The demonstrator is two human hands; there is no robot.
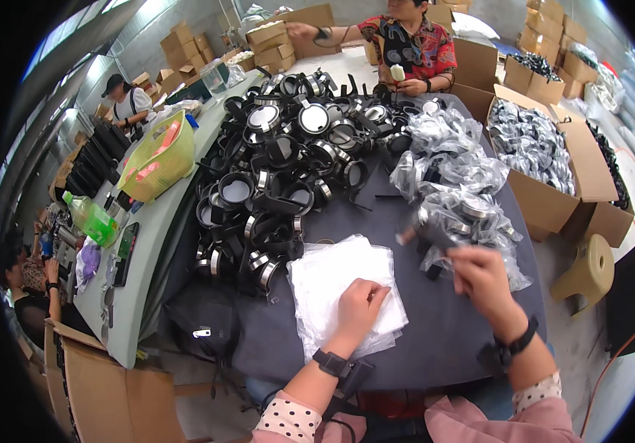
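A stack of clear plastic bags (332,277) lies on the dark-covered table before me. Over its right part rests my left hand (361,304), thumb and fingers pressed together; whether a bag edge is between them I cannot make out. My right hand (482,277) is closed around a black-handled lid (435,233), smeared by motion, beside the bagged pieces. A big heap of loose black lids with handles and silver bands (288,148) fills the far left of the table. Along the right side lies a pile of similar pieces in clear bags (454,173).
A black bag (203,325) sits at the table's left corner. Further left, a side table (147,244) bears a yellow-green basket (156,159), a green bottle (90,218) and a phone (126,251). Cartons (531,159) and a stool (587,273) stand right. A person (409,44) works opposite.
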